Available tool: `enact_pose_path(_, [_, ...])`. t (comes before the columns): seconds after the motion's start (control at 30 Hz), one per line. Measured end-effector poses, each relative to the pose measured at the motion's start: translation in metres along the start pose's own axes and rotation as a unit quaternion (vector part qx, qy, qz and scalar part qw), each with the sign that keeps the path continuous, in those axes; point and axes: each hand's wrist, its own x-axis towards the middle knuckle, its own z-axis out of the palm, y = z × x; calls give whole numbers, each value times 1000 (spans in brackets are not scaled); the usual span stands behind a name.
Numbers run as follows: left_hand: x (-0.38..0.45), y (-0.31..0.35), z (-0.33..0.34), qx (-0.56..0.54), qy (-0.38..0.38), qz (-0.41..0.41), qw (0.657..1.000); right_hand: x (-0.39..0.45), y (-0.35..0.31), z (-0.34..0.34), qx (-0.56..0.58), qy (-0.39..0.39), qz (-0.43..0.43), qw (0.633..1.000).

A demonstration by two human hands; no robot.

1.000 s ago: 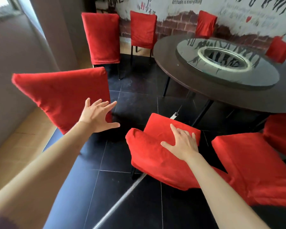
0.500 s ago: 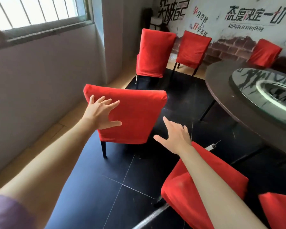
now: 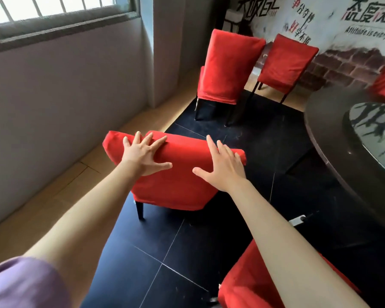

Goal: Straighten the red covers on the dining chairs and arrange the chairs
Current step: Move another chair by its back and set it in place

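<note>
A chair in a red cover (image 3: pixel 178 174) stands on dark floor tiles (image 3: pixel 142 263) at the centre. Both hands lie flat on its back with fingers spread: the left hand (image 3: pixel 142 155) near the top left corner, the right hand (image 3: pixel 222 167) toward the right edge. Two more red-covered chairs (image 3: pixel 227 65) stand far, by the wall. A round dark table (image 3: pixel 333 134) sits right. Another red chair (image 3: pixel 249 283) is near, bottom right.
</note>
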Motion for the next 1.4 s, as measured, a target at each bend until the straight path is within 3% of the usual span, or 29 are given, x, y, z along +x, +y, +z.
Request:
enact_pose_path(0.2, [32,-8,-6,62,-2,26,998,52,25,21,-52,-66,-16,996])
enact_pose_path(0.73, [57,-23,-6,78,34,49,995,86,24,39,-117,-7,-32,993])
enact_pose_path(1.03, [57,-33,-3,60,54,90,993,71,4,38,-101,3,33,994])
enact_pose_path(1.4, [39,-80,-7,88,49,236,966,-4,-78,52,-91,32,170,981])
